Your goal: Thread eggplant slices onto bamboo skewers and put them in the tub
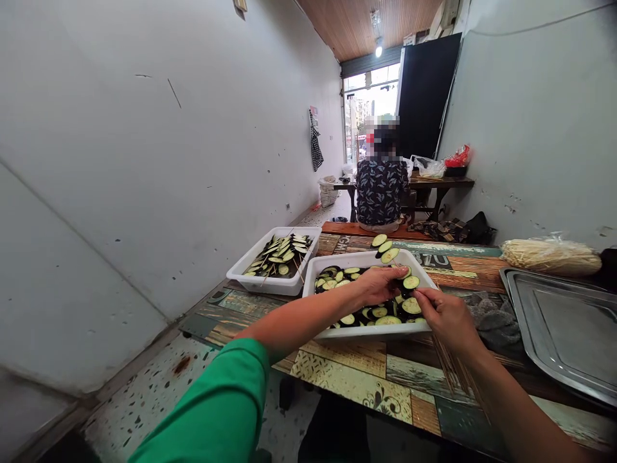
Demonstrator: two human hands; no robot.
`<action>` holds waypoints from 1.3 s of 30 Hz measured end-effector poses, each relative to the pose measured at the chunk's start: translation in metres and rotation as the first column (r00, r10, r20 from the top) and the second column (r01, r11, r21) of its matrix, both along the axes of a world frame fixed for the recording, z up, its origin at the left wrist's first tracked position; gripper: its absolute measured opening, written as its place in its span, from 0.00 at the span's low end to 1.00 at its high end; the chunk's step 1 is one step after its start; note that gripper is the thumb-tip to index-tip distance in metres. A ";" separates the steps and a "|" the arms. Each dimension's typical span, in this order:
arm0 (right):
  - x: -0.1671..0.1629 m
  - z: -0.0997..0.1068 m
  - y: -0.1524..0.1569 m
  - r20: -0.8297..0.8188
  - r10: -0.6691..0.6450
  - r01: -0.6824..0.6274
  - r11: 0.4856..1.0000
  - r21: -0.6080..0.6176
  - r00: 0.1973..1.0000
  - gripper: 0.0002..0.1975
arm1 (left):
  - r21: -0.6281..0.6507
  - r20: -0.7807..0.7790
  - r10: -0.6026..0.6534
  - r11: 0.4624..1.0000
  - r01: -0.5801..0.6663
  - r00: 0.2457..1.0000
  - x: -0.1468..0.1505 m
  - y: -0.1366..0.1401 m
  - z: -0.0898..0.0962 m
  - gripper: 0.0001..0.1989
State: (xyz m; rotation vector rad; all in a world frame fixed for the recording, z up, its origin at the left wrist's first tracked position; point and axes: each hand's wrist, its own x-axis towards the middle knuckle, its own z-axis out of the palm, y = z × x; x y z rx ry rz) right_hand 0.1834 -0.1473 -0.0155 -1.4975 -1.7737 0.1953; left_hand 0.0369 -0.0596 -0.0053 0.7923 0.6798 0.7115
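A skewer of eggplant slices [389,255] slants up over the far right of a white tub [318,334], its pale slices edged in dark skin. My left hand [383,285] is closed around its middle. With thumb and finger, my right hand [446,315] pinches at the lower end of the same skewer, by a round slice [411,283]; the exact grip is partly hidden. Below both hands, loose eggplant slices [388,320] fill the tub. Thin bamboo sticks [448,366] lie on the table under my right hand.
Left of the tub, another white tub [270,287] holds eggplant skewers. Metal trays [569,321], a grey cloth [491,319] and a bagged bundle of sticks [549,256] are at the right of the patterned table [347,379]. A person [382,193] sits beyond, facing away.
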 end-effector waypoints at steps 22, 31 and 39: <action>0.005 0.001 0.000 -0.052 0.115 -0.117 0.992 -0.041 0.992 0.18 | -0.086 0.149 0.157 0.986 -0.145 0.976 -0.023 0.019 0.017 0.09; 0.003 0.000 0.001 -0.022 0.067 -0.068 0.996 -0.051 0.997 0.18 | -0.054 0.070 0.091 0.995 -0.088 0.993 -0.013 0.013 0.015 0.08; 0.003 0.010 -0.001 -0.123 0.069 -0.073 0.997 -0.022 0.990 0.18 | -0.042 0.134 0.221 0.975 -0.218 0.966 -0.018 0.018 0.022 0.22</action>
